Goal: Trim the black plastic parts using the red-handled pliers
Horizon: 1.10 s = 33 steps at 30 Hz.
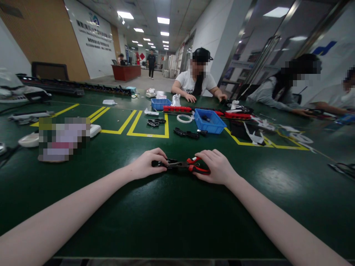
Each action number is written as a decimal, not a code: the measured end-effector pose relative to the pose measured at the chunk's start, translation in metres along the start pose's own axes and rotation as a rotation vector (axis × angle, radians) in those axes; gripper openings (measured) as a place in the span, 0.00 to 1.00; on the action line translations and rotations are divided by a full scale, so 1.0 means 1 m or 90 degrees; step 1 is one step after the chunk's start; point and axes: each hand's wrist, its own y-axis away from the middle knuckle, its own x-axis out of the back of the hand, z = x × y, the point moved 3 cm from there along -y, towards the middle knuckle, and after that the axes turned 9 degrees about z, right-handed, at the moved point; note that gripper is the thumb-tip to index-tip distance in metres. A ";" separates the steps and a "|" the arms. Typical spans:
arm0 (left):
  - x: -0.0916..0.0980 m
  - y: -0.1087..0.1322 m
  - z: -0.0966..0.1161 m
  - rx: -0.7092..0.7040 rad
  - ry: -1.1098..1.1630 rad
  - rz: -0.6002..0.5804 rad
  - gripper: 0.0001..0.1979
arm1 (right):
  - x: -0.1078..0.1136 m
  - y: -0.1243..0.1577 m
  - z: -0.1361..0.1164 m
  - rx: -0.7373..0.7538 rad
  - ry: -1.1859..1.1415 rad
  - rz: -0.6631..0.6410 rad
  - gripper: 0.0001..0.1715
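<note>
My right hand (215, 166) is closed around the red and black handles of a pair of pliers (203, 170). Their dark jaws point left and meet a small black part (172, 162), whose exact kind I cannot make out. Fingers and thumb of my left hand (148, 162) pinch the left end of that black part. Both hands are low over the green tabletop (177, 214), near its middle. Beyond them lie more black parts (187, 133) and, inside a yellow-taped box, a small group of black pieces (155, 122).
A blue bin (210, 122) with a dark item inside and a smaller blue bin (161, 103) stand ahead. Between them are red strips (177, 109) and a white tape roll (184, 118). A person (196, 77) sits opposite; others sit at right. White devices lie at left.
</note>
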 end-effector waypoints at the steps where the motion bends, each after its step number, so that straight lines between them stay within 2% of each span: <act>1: 0.000 0.000 0.001 -0.001 -0.001 0.000 0.07 | 0.000 0.000 0.000 0.000 0.004 0.004 0.28; 8: -0.001 0.000 0.005 0.003 0.005 0.006 0.07 | 0.001 0.002 0.001 0.009 0.015 0.020 0.27; 25: -0.002 -0.002 0.001 -0.005 0.004 -0.009 0.07 | 0.004 0.002 0.002 0.020 -0.014 -0.018 0.25; 33: -0.003 -0.001 -0.004 0.009 -0.034 0.019 0.21 | 0.003 0.002 0.003 -0.007 -0.030 -0.033 0.24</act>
